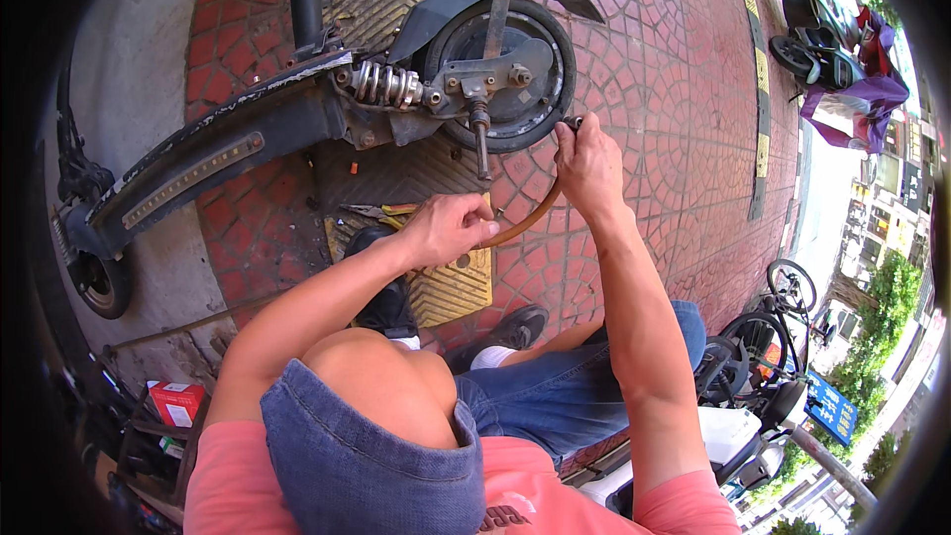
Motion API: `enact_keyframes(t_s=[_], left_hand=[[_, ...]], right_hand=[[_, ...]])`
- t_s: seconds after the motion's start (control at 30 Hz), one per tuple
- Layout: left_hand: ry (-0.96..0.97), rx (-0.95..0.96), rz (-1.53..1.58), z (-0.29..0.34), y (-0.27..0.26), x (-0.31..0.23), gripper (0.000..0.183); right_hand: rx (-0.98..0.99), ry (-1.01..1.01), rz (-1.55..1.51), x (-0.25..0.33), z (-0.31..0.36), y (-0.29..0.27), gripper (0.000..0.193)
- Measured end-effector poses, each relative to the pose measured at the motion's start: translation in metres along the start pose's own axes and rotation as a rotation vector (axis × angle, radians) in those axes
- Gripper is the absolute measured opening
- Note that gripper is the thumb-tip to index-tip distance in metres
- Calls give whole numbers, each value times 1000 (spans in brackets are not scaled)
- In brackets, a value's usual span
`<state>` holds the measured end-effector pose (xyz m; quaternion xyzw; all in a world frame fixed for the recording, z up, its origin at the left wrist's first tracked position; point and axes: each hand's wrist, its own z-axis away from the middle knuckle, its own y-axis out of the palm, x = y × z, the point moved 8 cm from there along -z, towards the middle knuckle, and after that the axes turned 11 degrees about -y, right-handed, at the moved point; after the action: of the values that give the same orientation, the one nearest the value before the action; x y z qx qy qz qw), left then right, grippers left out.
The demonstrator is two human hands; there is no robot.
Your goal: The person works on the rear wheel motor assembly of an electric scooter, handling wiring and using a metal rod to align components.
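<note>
A brown hose (535, 214) curves between my two hands, over the red paving. My right hand (591, 166) is closed round its upper end, where a dark fitting (573, 123) pokes out of the fingers close beside the tyre. Lower down, my left hand (451, 228) has curled fingers, with their tips on the hose. Before me is a dark kick scooter (228, 134), its wheel (510, 74) nearest my right hand. A metal rod (481, 144) sticks out from the bracket over this wheel. The bracket adjoins a coil spring (388, 84) and a dark mudguard (475, 0).
Yellow-handled pliers (381, 212) lie by my left wrist, near a yellow-and-black ramp plate (451, 292). My shoes (520, 325) are just below. A red box (176, 402) sits at lower left. Parked bicycles (763, 332) and scooters (817, 35) stand to the right.
</note>
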<state>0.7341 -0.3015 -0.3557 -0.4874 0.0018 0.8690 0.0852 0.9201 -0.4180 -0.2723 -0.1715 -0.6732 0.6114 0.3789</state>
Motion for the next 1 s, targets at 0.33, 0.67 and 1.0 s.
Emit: enact_keyframes(t_s=[0.33, 0.67, 1.0], left_hand=[[-174, -105, 1108, -61, -27, 28, 34], [-107, -169, 1203, -68, -23, 29, 27], [-122, -182, 1313, -72, -19, 26, 25]], right_hand=[[110, -10, 103, 27, -28, 0, 29], [156, -26, 153, 31, -35, 2, 28], [210, 3, 236, 32, -39, 5, 26]])
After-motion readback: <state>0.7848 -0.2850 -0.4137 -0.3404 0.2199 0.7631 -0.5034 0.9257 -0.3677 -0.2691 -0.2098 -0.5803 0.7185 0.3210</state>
